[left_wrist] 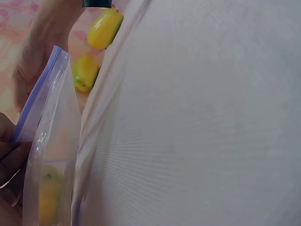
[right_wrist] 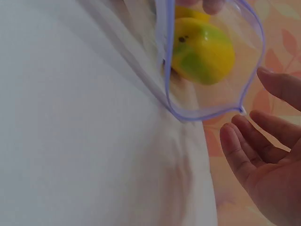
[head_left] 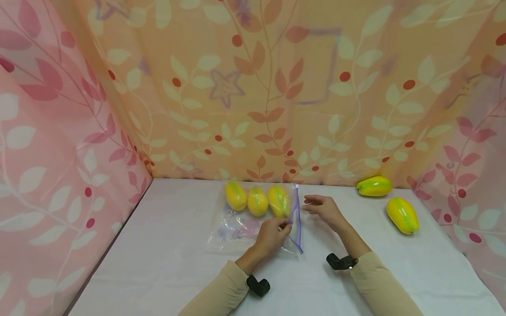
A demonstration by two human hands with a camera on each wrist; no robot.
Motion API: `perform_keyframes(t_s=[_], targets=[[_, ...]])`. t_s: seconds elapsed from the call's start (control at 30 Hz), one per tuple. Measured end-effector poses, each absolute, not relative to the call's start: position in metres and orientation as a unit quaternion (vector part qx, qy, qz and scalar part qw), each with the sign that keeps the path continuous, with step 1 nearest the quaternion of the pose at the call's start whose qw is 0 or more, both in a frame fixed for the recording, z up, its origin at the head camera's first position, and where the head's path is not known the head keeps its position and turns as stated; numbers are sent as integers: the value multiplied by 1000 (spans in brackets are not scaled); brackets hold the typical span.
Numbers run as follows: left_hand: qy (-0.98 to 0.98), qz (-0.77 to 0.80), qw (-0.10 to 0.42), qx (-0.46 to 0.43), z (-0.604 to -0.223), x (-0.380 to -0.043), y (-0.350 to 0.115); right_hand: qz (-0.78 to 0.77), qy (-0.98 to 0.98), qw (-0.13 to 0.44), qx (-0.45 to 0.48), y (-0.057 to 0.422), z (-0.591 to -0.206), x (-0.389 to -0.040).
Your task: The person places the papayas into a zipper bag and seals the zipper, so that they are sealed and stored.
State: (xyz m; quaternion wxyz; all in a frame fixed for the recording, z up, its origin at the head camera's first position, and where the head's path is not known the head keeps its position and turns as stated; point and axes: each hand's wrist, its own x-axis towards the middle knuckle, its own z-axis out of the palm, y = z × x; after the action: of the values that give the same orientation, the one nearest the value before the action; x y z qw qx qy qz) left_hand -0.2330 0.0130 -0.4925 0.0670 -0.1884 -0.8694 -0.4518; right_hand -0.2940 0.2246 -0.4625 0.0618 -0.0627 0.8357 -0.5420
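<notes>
Three fruits (head_left: 258,202) show inside the bag (head_left: 237,239) in head view; right wrist shows its purple zip (right_wrist: 214,114) gaping, less clear from above. Bag on desk (head_left: 158,245), zip edge pinched by left hand (head_left: 270,236), laid over bag. Right hand (head_left: 325,212) just beside mouth, fingers loosely parted, palm toward it. Two loose fruits (head_left: 402,215) far right.

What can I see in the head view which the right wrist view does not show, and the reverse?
Only the head view shows two loose yellow-green fruits on the white cloth.
Only the right wrist view looks into the open mouth of the bag, showing dark spots on a bagged fruit.
Both show the bag's purple edge, the right hand and the cloth.
</notes>
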Motion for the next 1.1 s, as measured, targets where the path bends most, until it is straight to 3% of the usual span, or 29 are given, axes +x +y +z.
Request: perform_keyframes(t_s=[0.73, 1.1], targets=[[-863, -469, 89, -165, -488, -234, 21, -435, 900, 19, -6, 311, -423, -283], [-863, -469, 105, -156, -492, -234, 26, -340, 939, -41, 14, 349, -416, -272]])
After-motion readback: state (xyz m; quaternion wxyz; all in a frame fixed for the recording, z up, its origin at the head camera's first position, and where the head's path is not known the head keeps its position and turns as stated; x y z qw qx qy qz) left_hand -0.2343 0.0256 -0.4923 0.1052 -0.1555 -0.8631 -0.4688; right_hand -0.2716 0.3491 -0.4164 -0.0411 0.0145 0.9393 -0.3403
